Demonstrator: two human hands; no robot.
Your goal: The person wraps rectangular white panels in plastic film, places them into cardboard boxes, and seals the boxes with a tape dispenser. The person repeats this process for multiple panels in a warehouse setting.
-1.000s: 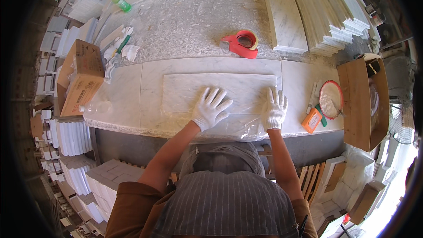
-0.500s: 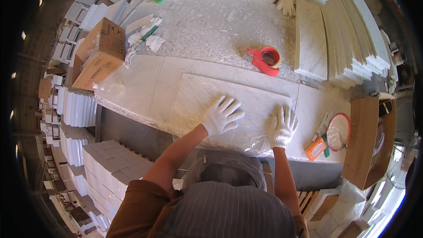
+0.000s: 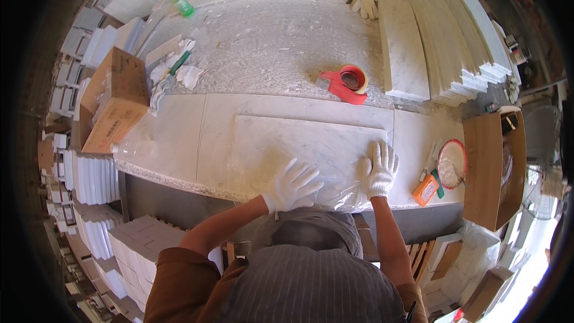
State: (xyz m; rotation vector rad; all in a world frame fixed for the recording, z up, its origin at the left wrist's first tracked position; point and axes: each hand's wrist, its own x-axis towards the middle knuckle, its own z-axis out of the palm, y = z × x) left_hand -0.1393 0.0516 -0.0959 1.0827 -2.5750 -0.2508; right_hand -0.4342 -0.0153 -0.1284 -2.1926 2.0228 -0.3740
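A pale, grey-veined marble slab (image 3: 305, 137) lies flat on larger white slabs along the near side of the worktable. My left hand (image 3: 292, 186), in a white knitted glove, rests with fingers spread on the slab's near part. At the slab's right end, my right hand (image 3: 381, 170) lies flat in a matching glove, fingers stretched out. Clear plastic film (image 3: 344, 196) wrinkles between the hands and along the near edge. Neither hand grips anything. Beyond the slab sits a red tape dispenser (image 3: 347, 87) with a roll of tape.
A cardboard box (image 3: 116, 101) stands left beside a clear bottle (image 3: 136, 146). Rightward are an orange packet (image 3: 426, 190), a red-rimmed round dish (image 3: 452, 164) and an open carton (image 3: 493, 170). Stacked slabs (image 3: 454, 42) stand at far right; a green bottle (image 3: 180, 2) is at far left.
My left hand has slid toward the slab's near edge, fingers still spread. The right hand stays at the slab's right end. The whole view has turned slightly.
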